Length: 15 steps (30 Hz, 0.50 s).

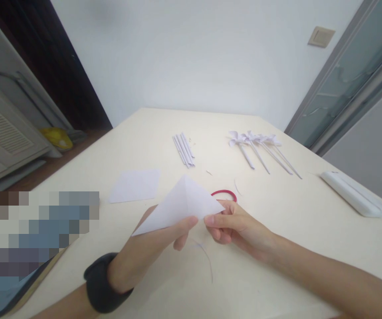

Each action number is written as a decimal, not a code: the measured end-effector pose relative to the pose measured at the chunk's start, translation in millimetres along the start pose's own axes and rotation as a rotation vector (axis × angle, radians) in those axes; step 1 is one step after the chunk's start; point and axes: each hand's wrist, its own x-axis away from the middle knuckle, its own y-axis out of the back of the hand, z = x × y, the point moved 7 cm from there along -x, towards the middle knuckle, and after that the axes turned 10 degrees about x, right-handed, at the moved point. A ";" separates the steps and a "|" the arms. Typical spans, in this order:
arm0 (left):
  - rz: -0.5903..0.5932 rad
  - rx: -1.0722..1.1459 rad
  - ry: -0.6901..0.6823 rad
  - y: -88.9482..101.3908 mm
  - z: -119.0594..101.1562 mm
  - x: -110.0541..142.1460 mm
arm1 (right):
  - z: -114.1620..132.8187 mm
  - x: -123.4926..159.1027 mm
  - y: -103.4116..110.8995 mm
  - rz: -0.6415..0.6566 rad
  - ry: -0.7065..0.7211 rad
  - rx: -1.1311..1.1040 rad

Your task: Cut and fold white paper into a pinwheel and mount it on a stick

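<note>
A white sheet of paper (181, 204), folded into a triangle with a crease down its middle, is held up above the table. My left hand (174, 232) grips its lower edge, thumb in front and the other fingers mostly hidden behind. At the right corner, my right hand (227, 221) pinches the paper between thumb and fingers. Partly hidden behind that corner lies a red loop (226, 192), which looks like a scissors handle. A square white sheet (135, 185) lies flat to the left.
Several rolled paper sticks (183, 150) lie side by side farther back. Several paper pinwheels (255, 144) on sticks rest at the back right. A long white case-like object (353, 194) sits near the right edge. Thin paper strips (207, 259) are scattered about. A blurred-out device (28, 248) occupies the left.
</note>
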 end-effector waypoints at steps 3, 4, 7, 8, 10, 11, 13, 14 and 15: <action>-0.030 0.017 -0.046 1.9 -6.5 0.8 | 4.8 0.4 5.4 0.010 -0.008 0.061; -0.046 0.031 -0.055 3.1 -8.5 1.0 | 7.0 0.3 7.7 0.012 -0.012 0.075; -0.091 0.096 -0.087 7.1 -13.1 1.4 | 14.4 -0.5 15.4 0.005 -0.018 0.104; -0.101 0.125 -0.099 8.1 -14.0 1.5 | 17.1 -1.0 18.5 0.000 -0.015 0.119; -0.117 0.179 -0.113 9.5 -14.1 1.7 | 22.7 -1.9 25.2 -0.005 -0.001 0.159; -0.129 0.202 -0.118 10.6 -13.8 1.9 | 25.6 -2.2 29.3 -0.010 0.007 0.175; -0.135 0.240 -0.128 11.8 -13.5 2.2 | 30.6 -2.6 39.1 -0.020 0.007 0.199; -0.136 0.252 -0.136 12.5 -14.0 2.2 | 33.5 -2.8 44.4 -0.026 0.008 0.204; -0.141 0.257 -0.145 13.6 -15.0 2.2 | 37.4 -3.0 50.2 -0.041 0.021 0.201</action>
